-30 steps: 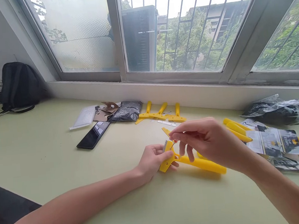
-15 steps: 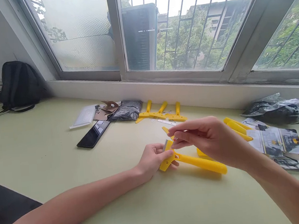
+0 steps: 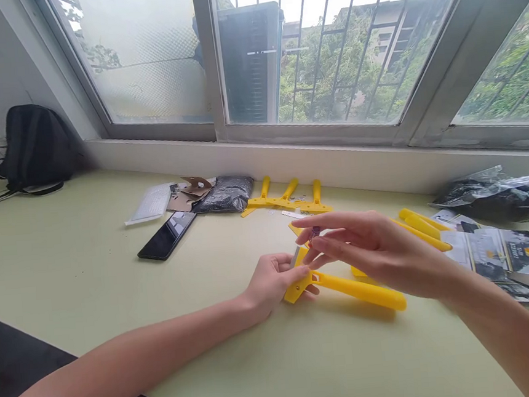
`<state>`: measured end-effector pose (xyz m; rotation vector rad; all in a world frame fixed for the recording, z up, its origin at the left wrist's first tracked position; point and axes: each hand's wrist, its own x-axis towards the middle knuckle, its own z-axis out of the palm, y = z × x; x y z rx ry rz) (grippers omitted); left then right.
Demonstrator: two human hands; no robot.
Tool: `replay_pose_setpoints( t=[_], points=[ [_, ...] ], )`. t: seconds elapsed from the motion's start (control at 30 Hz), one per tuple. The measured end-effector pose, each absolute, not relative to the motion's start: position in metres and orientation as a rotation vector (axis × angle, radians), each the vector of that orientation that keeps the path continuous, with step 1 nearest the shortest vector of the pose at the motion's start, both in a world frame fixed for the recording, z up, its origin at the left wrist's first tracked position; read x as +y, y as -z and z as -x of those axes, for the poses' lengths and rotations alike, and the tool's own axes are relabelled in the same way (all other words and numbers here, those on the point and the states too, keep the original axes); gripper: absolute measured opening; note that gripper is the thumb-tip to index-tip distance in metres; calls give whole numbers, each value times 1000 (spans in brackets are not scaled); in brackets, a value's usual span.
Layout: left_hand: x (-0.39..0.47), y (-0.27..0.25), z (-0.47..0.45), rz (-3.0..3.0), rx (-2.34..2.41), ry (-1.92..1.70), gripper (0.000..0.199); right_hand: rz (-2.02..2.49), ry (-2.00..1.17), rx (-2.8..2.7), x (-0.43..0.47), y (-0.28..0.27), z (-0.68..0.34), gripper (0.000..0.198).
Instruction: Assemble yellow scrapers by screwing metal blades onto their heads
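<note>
A yellow scraper [image 3: 360, 290] lies across the near middle of the table, its long handle pointing right. My left hand [image 3: 274, 282] is closed around its head, thumb on top, with a grey blade edge showing beside the fingers. Above the head, my right hand [image 3: 356, 246] pinches a small, dark purplish tool [image 3: 314, 233] between thumb and fingers. Most of that tool is covered by the fingers, so its kind is unclear. Another yellow piece [image 3: 293, 228] shows partly behind the right hand.
Several yellow scrapers [image 3: 315, 197] stand near the wall, with small loose parts by them. A phone [image 3: 166, 236], a dark plastic packet [image 3: 227, 194] and a backpack [image 3: 38, 147] are to the left. Printed packaging [image 3: 486, 250] and a clear bag [image 3: 495, 193] lie right.
My right fingers have loosened and shifted slightly, and more of the small tool now shows between them. My left hand keeps its hold on the scraper; the view has moved a little.
</note>
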<state>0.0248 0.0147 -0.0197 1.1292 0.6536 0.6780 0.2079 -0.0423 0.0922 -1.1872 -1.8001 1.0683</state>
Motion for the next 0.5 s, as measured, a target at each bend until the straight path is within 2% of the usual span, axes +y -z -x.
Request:
replay_pose_setpoints(
  t=[0.07,0.17,0.3,0.4,0.5],
  points=[
    [15,20,-25,-1120,654,-680,46,1165,-1065,-1833,-42,-94,-212,33],
    [15,19,-26,-1108,693,-679,48,1244,-893,-1853,-41,-93,-208,21],
    [14,17,-27,-1123,693,-670,45,1270,-666,-1775,-38,-84,-194,28],
    [14,18,-26,-1140,682,-668,45,1234,-664,-1775,-37,-80,-188,16],
    [15,18,-25,-1152,661,-673,46,1180,-694,-1859,-39,-84,-192,19]
  ],
)
